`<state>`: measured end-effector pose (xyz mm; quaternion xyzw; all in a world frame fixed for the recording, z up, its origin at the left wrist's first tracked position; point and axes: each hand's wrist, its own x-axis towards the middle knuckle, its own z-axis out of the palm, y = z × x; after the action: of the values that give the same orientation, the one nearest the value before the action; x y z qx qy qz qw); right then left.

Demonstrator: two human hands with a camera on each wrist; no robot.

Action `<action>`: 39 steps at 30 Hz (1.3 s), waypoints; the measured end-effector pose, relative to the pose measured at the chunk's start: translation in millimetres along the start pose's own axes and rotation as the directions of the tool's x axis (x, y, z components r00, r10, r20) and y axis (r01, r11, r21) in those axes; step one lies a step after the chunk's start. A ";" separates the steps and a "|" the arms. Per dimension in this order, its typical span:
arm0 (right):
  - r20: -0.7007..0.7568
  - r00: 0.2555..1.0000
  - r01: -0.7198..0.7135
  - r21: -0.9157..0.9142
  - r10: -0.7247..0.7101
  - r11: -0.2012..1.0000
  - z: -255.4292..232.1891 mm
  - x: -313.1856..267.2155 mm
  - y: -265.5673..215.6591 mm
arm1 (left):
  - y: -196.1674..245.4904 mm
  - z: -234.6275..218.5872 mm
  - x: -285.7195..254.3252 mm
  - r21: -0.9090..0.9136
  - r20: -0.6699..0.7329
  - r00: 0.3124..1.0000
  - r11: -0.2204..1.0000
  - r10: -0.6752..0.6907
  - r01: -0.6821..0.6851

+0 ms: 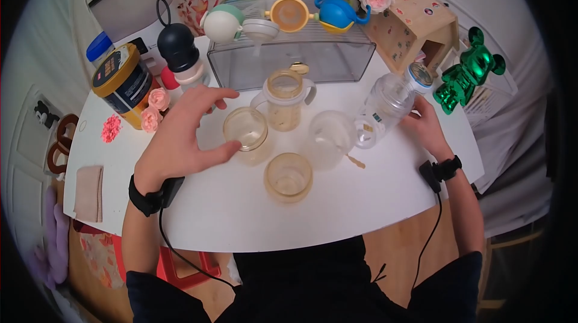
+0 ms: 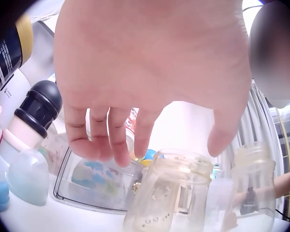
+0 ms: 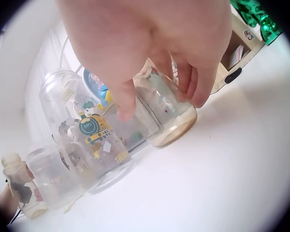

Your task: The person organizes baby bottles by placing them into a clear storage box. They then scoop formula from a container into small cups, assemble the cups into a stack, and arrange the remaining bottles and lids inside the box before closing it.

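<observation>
My left hand (image 1: pixel 186 136) hovers with fingers spread and thumb apart beside a clear, yellowish baby bottle (image 1: pixel 247 133) without a lid. In the head view its thumb overlaps the bottle's rim; in the left wrist view the palm hangs over the bottle (image 2: pixel 166 193). My right hand (image 1: pixel 428 127) holds a clear bottle (image 3: pixel 174 121) with an amber-tinted base, thumb on one side and fingers on the other. Left of that stands a tall clear bottle (image 1: pixel 385 106) with a printed train. Nearby are a two-handled bottle (image 1: pixel 284 103), a wide-necked bottle (image 1: pixel 289 178) and a cloudy bottle (image 1: pixel 331 139).
Behind the bottles stands a grey clear box (image 1: pixel 289 61) with bottle tops on it, including an orange ring (image 1: pixel 289 15) and a blue lid (image 1: pixel 337 13). A dark-topped bottle (image 1: pixel 177 46) and a tub (image 1: pixel 129 85) stand left. A green bear figure (image 1: pixel 469 73) is right.
</observation>
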<state>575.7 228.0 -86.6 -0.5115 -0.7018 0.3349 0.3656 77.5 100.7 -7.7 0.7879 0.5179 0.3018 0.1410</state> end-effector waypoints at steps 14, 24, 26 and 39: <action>0.097 0.994 -0.034 -0.153 0.049 0.988 -3.1 -3.2 -26.8 | -22.1 25.7 -2.7 -0.026 -0.029 0.999 0.999 -0.024 0.023; 0.175 0.984 0.068 -0.179 -0.036 0.981 -6.6 13.4 -5.9 | -8.1 27.3 -9.2 0.027 -0.072 0.994 0.996 -0.078 0.080; 0.199 0.979 0.088 -0.202 -0.047 0.975 -5.1 6.6 -17.5 | -9.1 30.8 -10.8 0.026 -0.083 0.994 0.997 -0.068 0.070; 0.271 0.944 0.322 -0.643 -0.187 0.694 33.1 -120.2 -220.4 | -8.3 30.1 -12.8 -0.063 0.005 0.996 0.994 -0.086 0.087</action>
<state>468.2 53.5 62.1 -0.4734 -0.8699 0.0467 0.1299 86.5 95.4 -39.7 0.7603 0.5417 0.3105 0.1792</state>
